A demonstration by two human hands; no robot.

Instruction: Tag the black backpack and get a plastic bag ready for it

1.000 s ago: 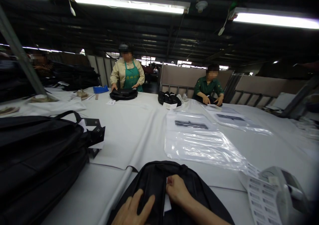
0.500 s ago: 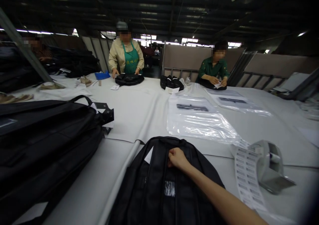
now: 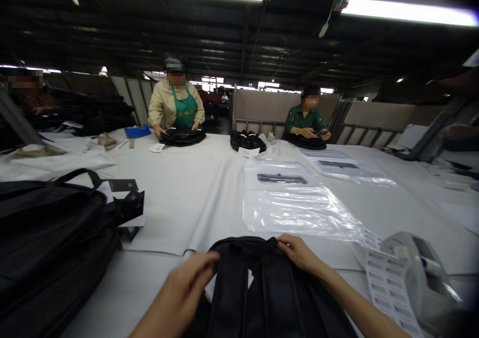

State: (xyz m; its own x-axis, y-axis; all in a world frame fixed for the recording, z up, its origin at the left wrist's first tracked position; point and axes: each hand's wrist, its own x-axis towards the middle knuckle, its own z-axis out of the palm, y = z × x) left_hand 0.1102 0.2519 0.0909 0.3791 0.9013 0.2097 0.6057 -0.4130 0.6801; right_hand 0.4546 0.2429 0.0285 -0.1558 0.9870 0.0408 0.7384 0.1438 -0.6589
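A black backpack [image 3: 275, 298] lies in front of me with its shoulder straps facing up. My right hand [image 3: 297, 252] grips its top edge, fingers closed on the fabric right of the straps. On the bag's left side, my left hand [image 3: 183, 288] is blurred by motion. Its fingers are stretched out toward the upper left edge, thumb apart, and I see nothing held in it. A white paper tag [image 3: 211, 287] shows beside that hand, partly hidden under the left strap.
More black bags [image 3: 48, 243] with black and white hang tags [image 3: 130, 205] fill the left. Clear plastic bags [image 3: 288, 208] lie ahead. A label dispenser [image 3: 422, 273] with a barcode label strip [image 3: 389, 283] stands right. Co-workers [image 3: 179, 103] handle bags across the table.
My right hand has moved from the strap area up to the backpack's top edge. My left hand has come into view at the left. The view has tilted upward.
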